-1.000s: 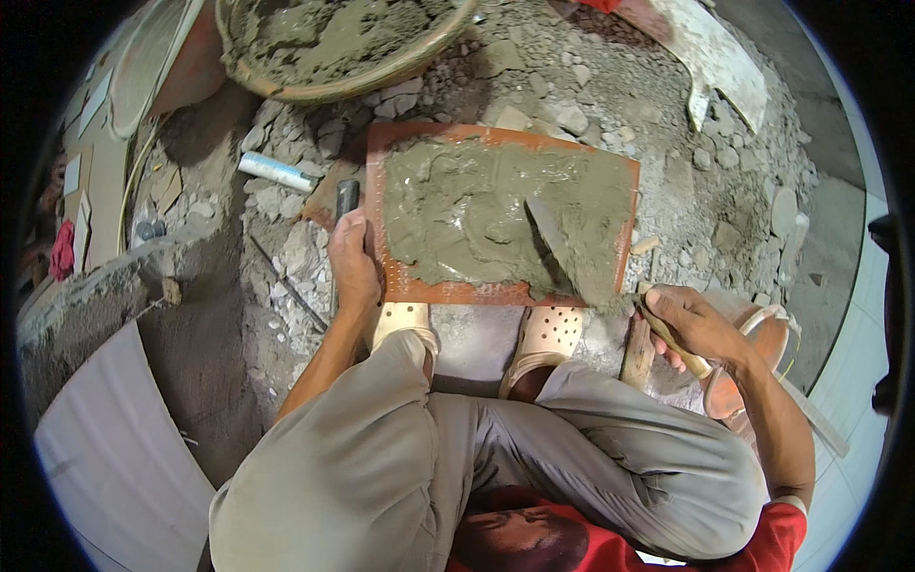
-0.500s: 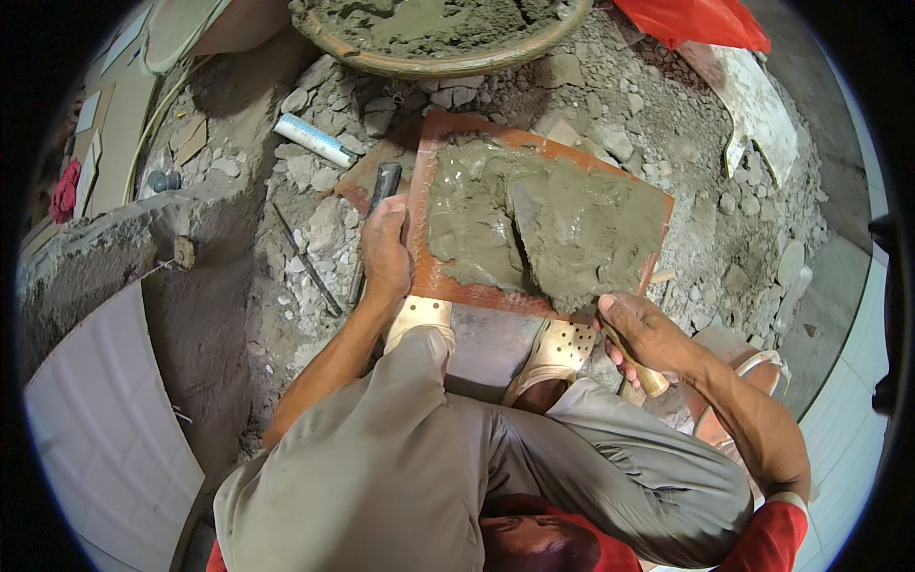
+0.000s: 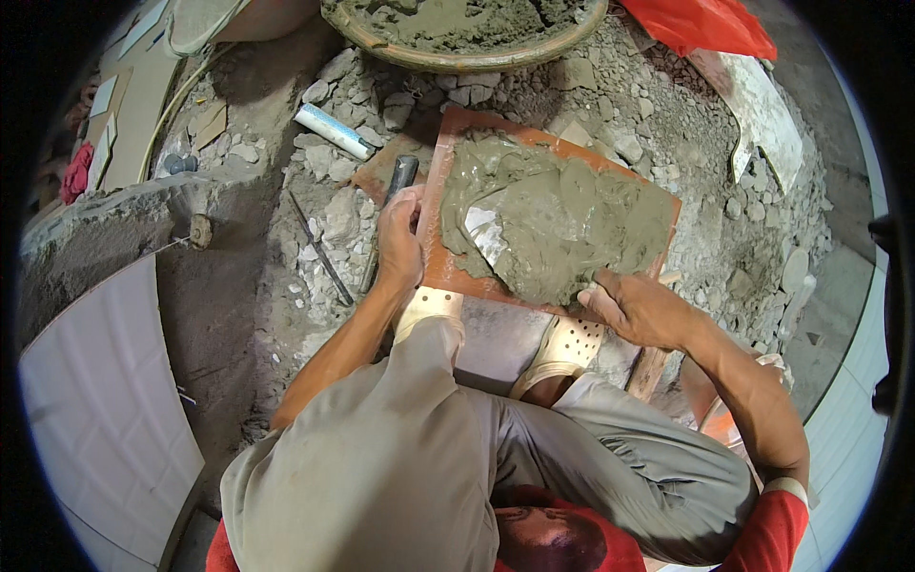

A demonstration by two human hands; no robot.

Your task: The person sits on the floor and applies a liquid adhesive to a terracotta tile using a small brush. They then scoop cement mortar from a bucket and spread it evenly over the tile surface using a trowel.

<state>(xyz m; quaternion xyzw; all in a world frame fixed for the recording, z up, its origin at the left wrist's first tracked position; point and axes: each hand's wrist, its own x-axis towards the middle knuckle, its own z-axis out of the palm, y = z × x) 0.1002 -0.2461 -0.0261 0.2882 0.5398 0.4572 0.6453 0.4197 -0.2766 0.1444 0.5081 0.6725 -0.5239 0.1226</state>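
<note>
A terracotta-coloured tile [image 3: 446, 276] lies tilted across the view above my shoes, most of its face under wet grey mortar [image 3: 610, 214]. My left hand [image 3: 400, 238] grips the tile's left edge, thumb side up. In my right hand [image 3: 637, 310], closed at the tile's lower right edge, is a trowel [image 3: 485, 234]. Its blade lies flat in the mortar, with one shiny patch of metal showing and the rest coated; my fingers hide the handle. A bar-like tool with a black grip [image 3: 404, 173] rests beside my left hand.
At the top stands a round basin [image 3: 457, 59] of mortar. Broken rubble [image 3: 334, 214] covers the ground, with a blue-white tube [image 3: 334, 131] and a thin dark rod [image 3: 320, 248]. A red plastic sheet [image 3: 701, 24] lies upper right, a white panel [image 3: 114, 372] lower left.
My right hand has turned over the trowel, whose blade has gone from tilted up in the mortar to lying flatter, farther left. The dark gap in the mortar has closed. The whole view has shifted slightly.
</note>
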